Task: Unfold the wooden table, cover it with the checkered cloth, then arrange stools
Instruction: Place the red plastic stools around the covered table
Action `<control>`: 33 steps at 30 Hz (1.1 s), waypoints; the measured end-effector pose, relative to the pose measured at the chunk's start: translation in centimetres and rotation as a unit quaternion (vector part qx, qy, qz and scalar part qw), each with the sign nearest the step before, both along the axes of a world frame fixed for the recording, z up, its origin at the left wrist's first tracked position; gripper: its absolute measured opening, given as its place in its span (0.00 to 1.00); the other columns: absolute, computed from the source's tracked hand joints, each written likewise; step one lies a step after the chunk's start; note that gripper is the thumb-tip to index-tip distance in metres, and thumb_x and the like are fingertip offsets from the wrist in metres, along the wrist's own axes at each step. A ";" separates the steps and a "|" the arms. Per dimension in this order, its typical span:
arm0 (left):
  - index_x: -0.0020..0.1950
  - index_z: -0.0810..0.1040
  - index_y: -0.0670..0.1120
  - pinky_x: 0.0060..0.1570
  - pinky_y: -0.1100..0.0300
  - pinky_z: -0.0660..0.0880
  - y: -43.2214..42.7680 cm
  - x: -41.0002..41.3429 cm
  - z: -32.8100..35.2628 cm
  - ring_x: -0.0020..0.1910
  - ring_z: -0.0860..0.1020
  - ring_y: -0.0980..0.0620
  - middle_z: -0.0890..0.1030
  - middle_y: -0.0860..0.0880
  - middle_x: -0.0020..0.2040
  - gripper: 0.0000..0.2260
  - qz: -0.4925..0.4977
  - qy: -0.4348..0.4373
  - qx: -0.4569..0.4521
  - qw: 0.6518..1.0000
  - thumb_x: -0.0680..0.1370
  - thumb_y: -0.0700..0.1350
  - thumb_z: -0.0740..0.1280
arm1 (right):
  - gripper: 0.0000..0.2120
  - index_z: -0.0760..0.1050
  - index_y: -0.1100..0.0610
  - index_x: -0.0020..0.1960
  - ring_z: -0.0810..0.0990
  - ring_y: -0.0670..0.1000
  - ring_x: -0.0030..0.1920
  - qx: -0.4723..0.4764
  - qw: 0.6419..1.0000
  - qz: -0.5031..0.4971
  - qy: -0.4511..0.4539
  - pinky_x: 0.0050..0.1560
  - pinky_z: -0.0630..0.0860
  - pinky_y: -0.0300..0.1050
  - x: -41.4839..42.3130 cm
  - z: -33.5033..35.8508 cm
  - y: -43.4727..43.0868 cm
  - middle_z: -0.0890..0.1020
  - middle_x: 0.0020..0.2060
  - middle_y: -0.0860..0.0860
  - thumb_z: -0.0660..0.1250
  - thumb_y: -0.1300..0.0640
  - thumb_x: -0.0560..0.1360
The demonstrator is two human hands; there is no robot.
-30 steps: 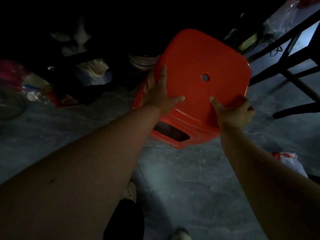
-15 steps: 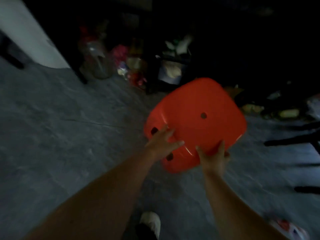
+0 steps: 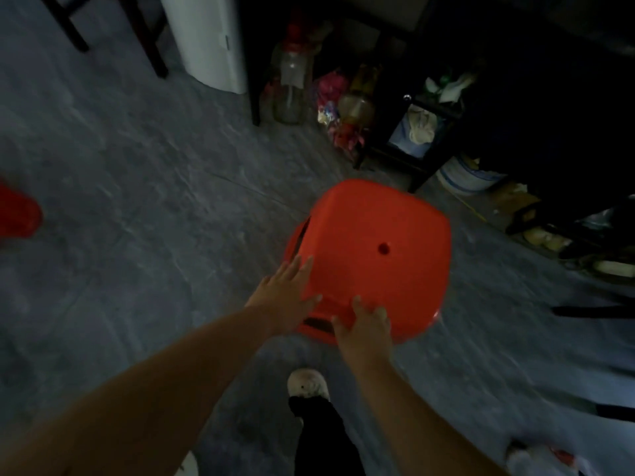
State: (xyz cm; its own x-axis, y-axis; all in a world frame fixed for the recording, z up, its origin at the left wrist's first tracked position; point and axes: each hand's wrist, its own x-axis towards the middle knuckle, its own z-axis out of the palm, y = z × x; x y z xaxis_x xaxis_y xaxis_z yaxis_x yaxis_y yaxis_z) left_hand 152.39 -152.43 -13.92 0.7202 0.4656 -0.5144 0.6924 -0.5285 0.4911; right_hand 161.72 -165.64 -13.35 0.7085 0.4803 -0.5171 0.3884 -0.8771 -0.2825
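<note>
A red plastic stool (image 3: 374, 249), or a nested stack of them, fills the middle of the dim view, its square seat with a small centre hole facing me. My left hand (image 3: 285, 297) lies flat on the seat's near left corner, thumb over the rim. My right hand (image 3: 364, 324) grips the near edge of the seat. Both hold the stool above the grey floor. Another red stool (image 3: 17, 214) shows partly at the left edge. No table top or checkered cloth is in view.
A white appliance (image 3: 209, 39) stands at the back. Jars and bottles (image 3: 292, 84), coloured bags and a dark low shelf (image 3: 412, 132) crowd the back wall. Dark furniture legs (image 3: 594, 310) reach in from the right. My shoe (image 3: 307, 383) is below the stool.
The view has swung left and away from the dark clutter. The stool has come with my hands, now lower and nearer my feet, and a second red stool has appeared at the left.
</note>
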 end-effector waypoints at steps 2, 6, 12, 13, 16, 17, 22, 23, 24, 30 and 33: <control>0.78 0.42 0.50 0.74 0.51 0.53 0.0 0.8 0.2 0.77 0.50 0.47 0.45 0.46 0.79 0.34 0.048 -0.019 -0.010 0.999 0.79 0.58 0.57 | 0.25 0.69 0.52 0.69 0.66 0.57 0.65 0.054 0.998 -0.028 0.000 0.66 0.62 0.46 1.1 0.5 -1.8 0.67 0.63 0.57 0.65 0.45 0.75; 0.77 0.39 0.53 0.72 0.44 0.57 0.4 3.7 -1.8 0.77 0.48 0.42 0.42 0.43 0.78 0.41 0.126 0.012 0.011 0.992 0.75 0.61 0.63 | 0.45 0.56 0.52 0.75 0.61 0.62 0.70 0.051 0.989 -0.133 -0.026 0.71 0.58 0.55 9.1 -1.7 -4.5 0.63 0.71 0.62 0.66 0.32 0.66; 0.77 0.41 0.59 0.68 0.41 0.62 0.0 2.7 -4.6 0.73 0.56 0.39 0.51 0.44 0.77 0.48 0.235 -0.020 0.014 0.972 0.68 0.61 0.72 | 0.59 0.38 0.54 0.77 0.68 0.59 0.69 0.053 0.993 -0.087 0.051 0.68 0.66 0.56 9.7 -3.9 -2.7 0.65 0.71 0.60 0.76 0.40 0.62; 0.77 0.41 0.58 0.68 0.41 0.62 0.1 1.6 -4.8 0.73 0.56 0.39 0.51 0.44 0.77 0.49 0.248 -0.030 0.016 0.968 0.68 0.61 0.72 | 0.60 0.38 0.54 0.77 0.68 0.59 0.69 0.053 0.995 -0.073 0.048 0.68 0.67 0.56 9.2 -3.8 -2.1 0.65 0.71 0.60 0.76 0.41 0.62; 0.77 0.40 0.58 0.68 0.41 0.62 0.9 -3.3 -4.6 0.72 0.56 0.40 0.51 0.45 0.77 0.49 0.314 -0.050 0.016 0.948 0.69 0.61 0.72 | 0.62 0.40 0.52 0.76 0.68 0.58 0.69 0.056 0.997 -0.013 0.051 0.68 0.67 0.57 6.3 -3.4 1.1 0.65 0.72 0.59 0.76 0.37 0.58; 0.77 0.40 0.58 0.68 0.41 0.62 1.2 -5.8 -4.6 0.72 0.56 0.40 0.51 0.45 0.77 0.48 0.345 -0.055 0.020 0.937 0.69 0.61 0.71 | 0.62 0.39 0.50 0.76 0.67 0.57 0.69 0.056 0.997 0.009 0.059 0.68 0.66 0.56 4.6 -3.4 2.7 0.63 0.72 0.58 0.76 0.37 0.58; 0.77 0.44 0.57 0.69 0.42 0.61 2.9 -25.1 -4.8 0.72 0.58 0.40 0.54 0.43 0.76 0.48 0.516 -0.054 0.049 0.853 0.67 0.62 0.72 | 0.59 0.34 0.52 0.76 0.64 0.57 0.71 0.038 0.978 0.190 0.080 0.68 0.62 0.49 -12.0 -3.3 12.2 0.58 0.74 0.59 0.76 0.44 0.64; 0.77 0.45 0.56 0.69 0.42 0.62 2.7 -30.1 -4.7 0.72 0.58 0.40 0.54 0.43 0.76 0.48 0.547 -0.052 0.048 0.834 0.67 0.62 0.72 | 0.58 0.35 0.52 0.76 0.65 0.59 0.70 0.027 0.971 0.228 0.072 0.67 0.64 0.49 -16.7 -3.1 13.7 0.58 0.73 0.60 0.75 0.43 0.65; 0.78 0.45 0.55 0.69 0.42 0.62 2.3 -34.6 -4.5 0.72 0.58 0.40 0.55 0.42 0.76 0.48 0.575 -0.049 0.045 0.815 0.67 0.61 0.72 | 0.58 0.34 0.51 0.76 0.67 0.60 0.68 0.016 0.962 0.266 0.062 0.66 0.65 0.50 -21.2 -2.8 14.8 0.59 0.72 0.61 0.75 0.41 0.65; 0.78 0.45 0.51 0.72 0.50 0.57 -4.7 -64.7 -3.9 0.74 0.57 0.40 0.53 0.39 0.76 0.50 0.740 0.001 0.040 0.672 0.68 0.57 0.74 | 0.60 0.31 0.52 0.75 0.70 0.62 0.65 -0.015 0.854 0.514 0.081 0.61 0.70 0.54 -52.4 -2.1 17.6 0.61 0.69 0.61 0.73 0.39 0.64; 0.77 0.41 0.50 0.72 0.51 0.55 -8.9 -76.5 -4.6 0.75 0.55 0.40 0.50 0.39 0.77 0.50 0.788 0.014 0.037 0.614 0.69 0.55 0.74 | 0.60 0.30 0.55 0.75 0.71 0.62 0.63 -0.033 0.795 0.603 0.064 0.59 0.71 0.54 -65.8 -2.9 16.8 0.61 0.69 0.61 0.72 0.38 0.65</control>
State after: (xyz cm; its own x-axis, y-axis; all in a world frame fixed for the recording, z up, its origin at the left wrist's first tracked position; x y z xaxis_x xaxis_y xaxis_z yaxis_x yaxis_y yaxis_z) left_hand 75.85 -161.33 -18.48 -0.6636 0.5958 -0.4523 0.3794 0.7892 0.4829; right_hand 95.93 -148.79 -16.21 -0.3066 0.7391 -0.5998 0.9293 0.0961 -0.3565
